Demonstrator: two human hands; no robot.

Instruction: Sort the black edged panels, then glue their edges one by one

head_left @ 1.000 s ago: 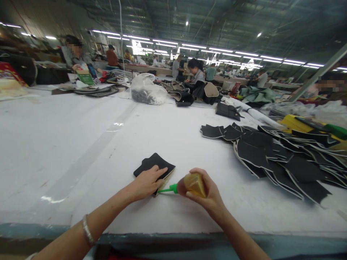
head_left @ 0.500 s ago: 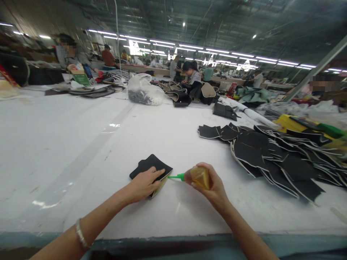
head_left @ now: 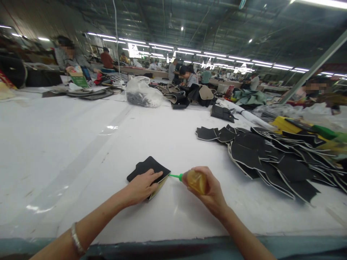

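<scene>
A black leather-like piece (head_left: 143, 166) lies on the white tabletop, its right-hand edge parted to show a yellowish inner layer (head_left: 157, 188). My left hand (head_left: 143, 184) holds it down, the index finger stretched along the top and the other fingers bent at the parted edge. In my right hand (head_left: 208, 193) is a squeeze bottle (head_left: 195, 181) of amber liquid, tipped on its side. Its thin green nozzle (head_left: 176, 176) points left, with the tip at the right corner of the black piece. Whether liquid is coming out is too small to tell.
To the right spreads a pile of black cut pieces (head_left: 260, 151) with pale edges. A clear plastic bag (head_left: 143, 92), folded black and beige pieces (head_left: 181, 95) and a black pouch-like item (head_left: 222, 112) lie farther back. Co-workers sit and stand beyond the table.
The bottle has tilted slightly and its nozzle tip has come to the piece's right corner. My left hand keeps its place on the piece. The whole view has shifted a little.
</scene>
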